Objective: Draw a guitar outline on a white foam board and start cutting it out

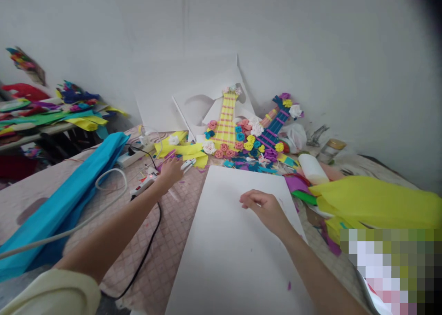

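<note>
My left hand (171, 171) reaches forward over the patterned table cover and closes on a small white tool (188, 165), perhaps a pen or cutter, lying near yellow paper scraps (183, 149). My right hand (264, 207) rests on a large white board (224, 250) in front of me, fingers curled loosely with nothing visible in them.
Two paper guitars with paper flowers, one yellow (226, 124) and one blue (274, 126), lean against the wall. A blue paper roll (65, 195), a power strip (133, 157), a glue gun (143, 185) and cables lie left. Yellow paper (373, 202), a white bottle (312, 168) and a jar (331, 150) lie right.
</note>
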Tool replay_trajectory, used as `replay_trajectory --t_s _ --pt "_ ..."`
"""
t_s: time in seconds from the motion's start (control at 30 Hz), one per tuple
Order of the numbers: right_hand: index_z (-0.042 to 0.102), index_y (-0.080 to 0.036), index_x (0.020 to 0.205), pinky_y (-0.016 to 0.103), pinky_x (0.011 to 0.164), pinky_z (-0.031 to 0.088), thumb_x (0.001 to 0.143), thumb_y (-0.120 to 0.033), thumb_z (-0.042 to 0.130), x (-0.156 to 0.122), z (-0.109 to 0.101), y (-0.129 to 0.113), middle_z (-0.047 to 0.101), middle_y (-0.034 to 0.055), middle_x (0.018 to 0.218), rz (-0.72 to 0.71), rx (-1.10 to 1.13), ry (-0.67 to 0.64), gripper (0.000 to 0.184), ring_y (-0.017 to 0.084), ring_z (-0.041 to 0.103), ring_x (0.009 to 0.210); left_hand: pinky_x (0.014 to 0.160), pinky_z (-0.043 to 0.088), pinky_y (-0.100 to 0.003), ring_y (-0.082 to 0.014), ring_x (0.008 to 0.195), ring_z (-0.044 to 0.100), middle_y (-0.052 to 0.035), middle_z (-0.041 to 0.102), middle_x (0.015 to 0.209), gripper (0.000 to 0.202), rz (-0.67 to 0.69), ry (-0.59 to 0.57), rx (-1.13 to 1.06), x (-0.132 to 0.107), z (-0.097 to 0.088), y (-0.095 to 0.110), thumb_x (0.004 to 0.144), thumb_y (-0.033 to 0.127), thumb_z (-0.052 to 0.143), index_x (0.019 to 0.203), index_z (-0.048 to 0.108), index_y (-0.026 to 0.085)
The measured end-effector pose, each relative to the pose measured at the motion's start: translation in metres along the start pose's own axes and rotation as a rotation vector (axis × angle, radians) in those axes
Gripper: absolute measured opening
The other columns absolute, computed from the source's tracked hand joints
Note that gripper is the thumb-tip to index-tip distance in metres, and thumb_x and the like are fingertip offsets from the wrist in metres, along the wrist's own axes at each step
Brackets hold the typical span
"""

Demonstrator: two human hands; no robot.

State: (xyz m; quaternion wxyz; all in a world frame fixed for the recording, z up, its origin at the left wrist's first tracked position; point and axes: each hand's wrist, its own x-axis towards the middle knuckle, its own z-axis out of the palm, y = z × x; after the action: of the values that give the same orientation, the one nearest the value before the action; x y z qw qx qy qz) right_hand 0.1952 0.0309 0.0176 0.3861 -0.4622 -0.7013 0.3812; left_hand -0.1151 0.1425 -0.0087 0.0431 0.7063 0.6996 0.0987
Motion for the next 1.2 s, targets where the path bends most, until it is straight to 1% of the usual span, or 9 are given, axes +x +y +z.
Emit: replay_trajectory --t_s 0.27,0.47,0.6,0.67,0.8,0.93,1.0,1.07,1.2 --pt "0.063 -0.016 0.072 0.025 0.062 0.042 0.080 -0.044 0.052 0.001 0.000 0.004 0.060 0.0033 0.070 0.009 0.026 0.047 0.031 0.014 0.054 0.065 0.085 0.044 -0.043 -0.0200 0.099 0.054 -0.0082 0.055 0.111 0.030 -0.028 -0.016 -0.085 -0.003 0.006 0.015 0.084 0.034 0.052 0.107 0.054 0.014" --pt "0.043 -0.019 0.057 0.022 0.045 0.030 0.086 -0.047 0.040 -0.003 0.005 0.004 0.036 -0.0045 0.046 0.021 -0.040 0.095 0.041 0.009 0.035 0.044 0.067 0.044 -0.027 -0.0134 0.072 0.056 -0.0013 0.058 0.074 0.027 0.118 -0.066 -0.418 -0.052 -0.006 0.064 0.086 0.034 0.041 0.079 0.056 0.013" --pt "0.048 -0.019 0.074 0.024 0.055 0.037 0.089 -0.033 0.039 -0.008 0.010 -0.003 0.048 0.0000 0.064 -0.210 -0.168 0.141 0.022 0.012 0.045 0.057 0.055 0.039 -0.021 -0.0098 0.060 0.049 0.0024 0.053 0.066 0.030 0.227 -0.159 -0.640 -0.102 -0.018 0.101 0.084 0.040 0.037 0.075 0.053 0.016" --pt "0.051 -0.020 0.088 0.025 0.064 0.040 0.087 -0.026 0.041 -0.010 0.012 -0.006 0.054 0.0038 0.081 -0.349 -0.261 0.090 0.012 0.014 0.051 0.068 0.051 0.036 -0.020 -0.0088 0.056 0.045 0.0037 0.050 0.062 0.029 0.254 -0.233 -0.751 -0.121 -0.027 0.114 0.082 0.041 0.039 0.073 0.051 0.016" --pt "0.055 -0.022 0.100 0.028 0.066 0.040 0.086 -0.022 0.041 -0.014 0.015 -0.011 0.054 0.0045 0.081 -0.459 -0.401 -0.082 0.020 0.015 0.051 0.070 0.052 0.032 -0.021 -0.0085 0.055 0.041 0.0040 0.047 0.060 0.031 0.327 -0.387 -0.866 -0.139 -0.040 0.122 0.083 0.041 0.041 0.070 0.054 0.017" --pt "0.060 -0.019 0.077 0.027 0.059 0.038 0.090 -0.036 0.036 -0.017 0.013 -0.015 0.049 0.0010 0.063 -0.314 -0.027 -0.021 0.031 0.013 0.047 0.059 0.056 0.035 -0.023 -0.0119 0.066 0.048 -0.0005 0.056 0.074 0.030 0.355 -0.171 -0.742 -0.141 -0.043 0.116 0.086 0.043 0.038 0.088 0.057 0.019" --pt "0.062 -0.018 0.077 0.026 0.054 0.037 0.091 -0.041 0.032 -0.018 0.013 -0.018 0.045 -0.0009 0.055 -0.187 0.231 0.005 0.040 0.012 0.044 0.053 0.061 0.039 -0.024 -0.0151 0.078 0.051 -0.0048 0.058 0.091 0.034 0.404 -0.094 -0.712 -0.143 -0.042 0.114 0.083 0.043 0.045 0.108 0.051 0.020" --pt "0.061 -0.017 0.086 0.025 0.049 0.034 0.089 -0.045 0.035 -0.017 0.013 -0.020 0.042 -0.0031 0.052 -0.091 0.433 -0.027 0.038 0.011 0.041 0.048 0.067 0.040 -0.026 -0.0167 0.084 0.052 -0.0069 0.058 0.102 0.041 0.489 -0.103 -0.678 -0.145 -0.042 0.114 0.082 0.042 0.048 0.118 0.045 0.022" --pt "0.052 -0.018 0.075 0.021 0.044 0.028 0.084 -0.043 0.046 -0.016 0.014 -0.023 0.040 -0.0065 0.047 -0.001 0.675 -0.079 0.027 0.008 0.038 0.041 0.068 0.037 -0.027 -0.0154 0.075 0.050 -0.0042 0.057 0.084 0.024 0.565 -0.141 -0.582 -0.152 -0.048 0.121 0.088 0.036 0.038 0.090 0.056 0.020"
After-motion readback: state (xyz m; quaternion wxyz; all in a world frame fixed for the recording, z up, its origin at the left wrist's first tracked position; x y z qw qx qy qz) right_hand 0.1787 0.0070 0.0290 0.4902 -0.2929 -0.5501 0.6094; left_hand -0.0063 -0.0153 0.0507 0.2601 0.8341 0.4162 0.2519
